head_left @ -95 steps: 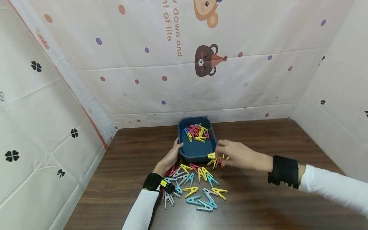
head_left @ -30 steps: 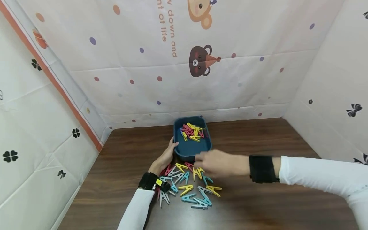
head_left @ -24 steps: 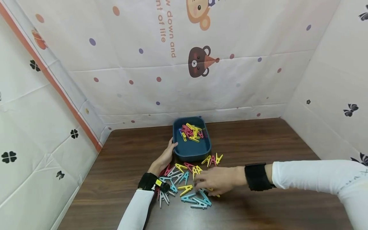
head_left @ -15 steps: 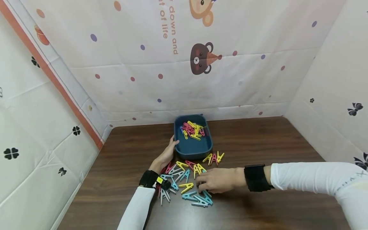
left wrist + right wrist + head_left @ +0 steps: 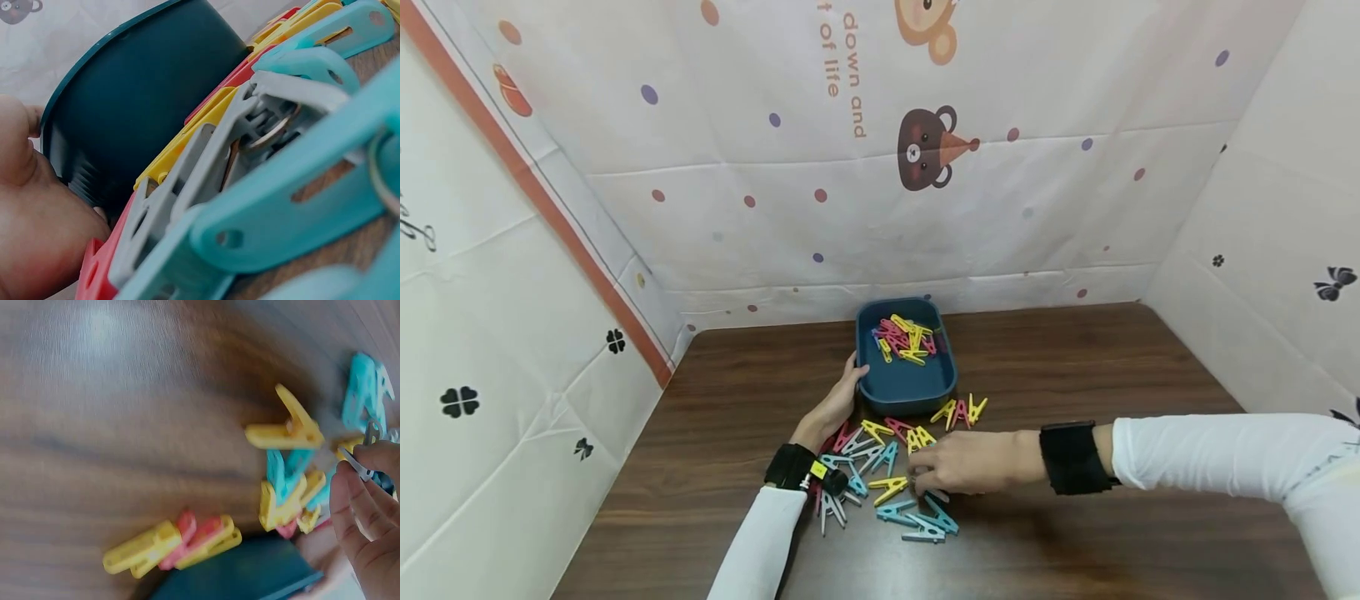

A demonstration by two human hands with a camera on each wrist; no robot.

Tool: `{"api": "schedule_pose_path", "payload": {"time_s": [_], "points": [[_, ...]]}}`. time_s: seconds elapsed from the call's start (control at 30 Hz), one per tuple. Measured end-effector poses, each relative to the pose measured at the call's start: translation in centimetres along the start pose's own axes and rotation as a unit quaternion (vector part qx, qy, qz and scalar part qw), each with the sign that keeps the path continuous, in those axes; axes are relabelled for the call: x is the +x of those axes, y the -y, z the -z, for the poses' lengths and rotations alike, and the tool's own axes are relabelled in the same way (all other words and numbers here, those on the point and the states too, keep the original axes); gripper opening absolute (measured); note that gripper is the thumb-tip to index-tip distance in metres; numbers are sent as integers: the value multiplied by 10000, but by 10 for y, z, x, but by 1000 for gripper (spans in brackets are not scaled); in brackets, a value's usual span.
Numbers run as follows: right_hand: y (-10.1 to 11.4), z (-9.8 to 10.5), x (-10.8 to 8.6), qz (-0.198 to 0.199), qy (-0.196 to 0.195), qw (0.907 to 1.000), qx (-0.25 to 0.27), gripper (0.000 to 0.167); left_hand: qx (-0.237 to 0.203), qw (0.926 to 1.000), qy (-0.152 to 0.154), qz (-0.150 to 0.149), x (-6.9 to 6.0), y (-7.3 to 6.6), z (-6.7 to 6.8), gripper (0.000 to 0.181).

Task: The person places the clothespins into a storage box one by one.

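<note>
Left hand (image 5: pixel 835 404): grips blue bin (image 5: pixel 906 382) at eight o'clock
Right hand (image 5: pixel 966 462): pinches, seemingly, a grey clip (image 5: pixel 357 465), bin's five o'clock
Loose clips (image 5: pixel 891 483): bin's six o'clock

The head camera looks forward and down from above, taking in the table (image 5: pixel 1075 367), left hand (image 5: pixel 833 408), right hand (image 5: pixel 972 462) and patterned sheet (image 5: pixel 752 254). The left wrist camera sits low, very near the clothespins (image 5: pixel 269 212), facing the side of the tub (image 5: pixel 144 87). The right wrist camera looks down from farther off; both wrist views share tub and clothespins.
</note>
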State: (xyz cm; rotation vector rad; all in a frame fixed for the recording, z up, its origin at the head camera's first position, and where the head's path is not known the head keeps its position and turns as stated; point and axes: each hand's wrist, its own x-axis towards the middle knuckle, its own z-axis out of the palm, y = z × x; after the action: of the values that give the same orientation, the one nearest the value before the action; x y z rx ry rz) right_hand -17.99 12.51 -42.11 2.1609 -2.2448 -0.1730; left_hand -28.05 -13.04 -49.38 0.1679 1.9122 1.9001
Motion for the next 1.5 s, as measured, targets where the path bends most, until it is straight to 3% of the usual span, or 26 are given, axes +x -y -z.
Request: {"api": "schedule_pose_path", "payload": {"time_s": [0.17, 0.3, 0.4, 0.5, 0.6, 0.7, 0.77, 0.9, 1.0, 1.1, 1.23, 1.4, 1.5], "points": [[-17, 31, 3, -567, -122, 9983, 3, 36, 35, 10000, 53, -37, 1, 0, 3, 67], [-60, 62, 8, -1317, -666, 9890, 112, 34, 55, 9999, 99, -45, 2, 0, 6, 67], [-106, 81, 14, -1943, -1367, 9705, 412, 24, 62, 9999, 111, -22, 3, 1, 8, 68], [-150, 94, 19, -2594, -1972, 9427, 718, 21, 86, 9999, 115, 17, 5, 3, 8, 69], [-195, 96, 26, -3137, -2228, 9177, 984, 20, 54, 10000, -4, 48, 8, 3, 9, 69], [-228, 81, 32, -3752, -2049, 8950, 1275, 19, -2, 10000, -51, 55, 11, 4, 7, 69], [-243, 64, 36, -4145, -1676, 8818, 1502, 19, -27, 10000, -43, 57, 14, 4, 6, 69], [-259, 28, 45, -4624, -662, 8684, 1668, 22, -9, 10000, -38, 71, 19, 3, 3, 70], [-265, 13, 54, -4691, -337, 8678, 1605, 23, -6, 9999, -121, 44, 22, -2, 6, 71], [-261, 2, 56, -4730, -486, 8662, 1535, 22, -39, 9999, -139, 69, 23, -3, 4, 71], [-256, -5, 61, -4674, -587, 8694, 1491, 21, 9, 9999, -160, 6, 22, -5, 7, 71], [-254, -13, 64, -4798, -278, 8606, 1685, 21, 14, 9999, -123, -1, 23, -3, 8, 71], [-252, -11, 65, -4771, -155, 8622, 1694, 19, 29, 10000, -89, 6, 24, -2, 8, 71]]}}
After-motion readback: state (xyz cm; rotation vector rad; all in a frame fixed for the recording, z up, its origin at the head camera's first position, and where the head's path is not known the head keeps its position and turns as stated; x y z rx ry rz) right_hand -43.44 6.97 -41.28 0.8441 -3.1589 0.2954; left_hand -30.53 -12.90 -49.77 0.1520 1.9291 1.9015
